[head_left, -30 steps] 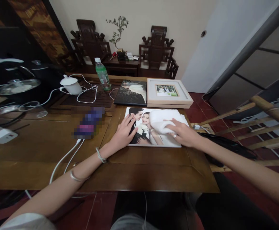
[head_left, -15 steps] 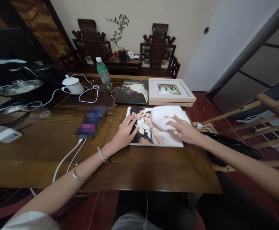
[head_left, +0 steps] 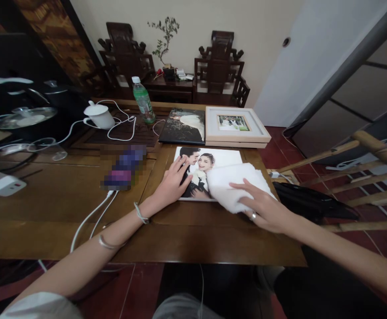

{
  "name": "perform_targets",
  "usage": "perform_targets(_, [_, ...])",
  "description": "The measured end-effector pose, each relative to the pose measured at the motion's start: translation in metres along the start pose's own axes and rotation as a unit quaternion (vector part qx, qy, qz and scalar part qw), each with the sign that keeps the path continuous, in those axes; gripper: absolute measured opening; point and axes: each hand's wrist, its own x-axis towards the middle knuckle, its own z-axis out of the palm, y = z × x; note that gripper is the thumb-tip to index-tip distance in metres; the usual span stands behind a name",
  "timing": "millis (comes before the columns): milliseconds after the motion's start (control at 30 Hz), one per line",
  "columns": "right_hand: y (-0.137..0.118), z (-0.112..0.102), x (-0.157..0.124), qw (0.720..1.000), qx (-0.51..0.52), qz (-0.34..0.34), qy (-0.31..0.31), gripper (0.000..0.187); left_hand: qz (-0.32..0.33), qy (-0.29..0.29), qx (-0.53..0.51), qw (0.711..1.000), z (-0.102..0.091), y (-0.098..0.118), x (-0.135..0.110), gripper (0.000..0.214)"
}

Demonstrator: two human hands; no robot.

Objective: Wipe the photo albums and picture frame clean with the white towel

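Observation:
A photo album (head_left: 187, 193) with a couple printed on its white cover lies flat on the wooden table (head_left: 193, 239). My left hand (head_left: 176, 179) rests on the album's left side, fingers spread and holding nothing. On the right half of the cover is a folded white cloth (head_left: 230, 181), which hangs over the album's near right corner. My right hand (head_left: 263, 206) grips the cloth from above, a ring on one finger. The cloth hides the right part of the cover.
Behind the album stand a dark photo panel (head_left: 185, 126) and a pale wooden picture frame (head_left: 263, 133). Leftward are a blurred-out phone (head_left: 123, 170) on white cables, a green bottle (head_left: 143, 102), a lidded white cup (head_left: 100, 116) and a glass-lidded pot (head_left: 24, 119).
My right hand has drawn the cloth toward me and slightly right across the cover, uncovering the album's upper right part. My left hand has stayed in place.

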Motion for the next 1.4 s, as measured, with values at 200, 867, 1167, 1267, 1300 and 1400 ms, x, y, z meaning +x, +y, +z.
perform_targets(200, [0.054, -0.007, 0.049, 0.996, -0.021, 0.082, -0.035, 0.032, -0.005, -0.01, 0.002, 1.0, 0.0, -0.001, 0.0, 0.05])
perform_targets(867, [-0.012, 0.018, -0.007, 0.999, -0.02, -0.035, 0.019, 0.029, -0.005, -0.002, 0.001, 1.0, 0.001, -0.001, -0.001, 0.05])
perform_targets(1167, [-0.009, -0.002, 0.009, 0.994, -0.025, -0.022, -0.1, 0.047, -0.001, 0.003, 0.0, 1.0, 0.001, 0.0, -0.001, 0.049])
perform_targets(1267, [0.014, -0.008, 0.032, 0.985, -0.067, 0.01, -0.156, 0.061, -0.005, 0.002, -0.001, 1.0, 0.0, -0.001, -0.001, 0.049])
perform_targets(1300, [0.022, -0.008, 0.04, 0.981, -0.086, 0.022, -0.172, 0.064, -0.005, 0.0, -0.001, 1.0, 0.0, -0.001, -0.001, 0.049])
perform_targets(1400, [0.043, -0.005, 0.06, 0.97, -0.134, 0.066, -0.19, 0.072, -0.003, 0.001, -0.003, 1.0, 0.0, -0.002, -0.002, 0.049])
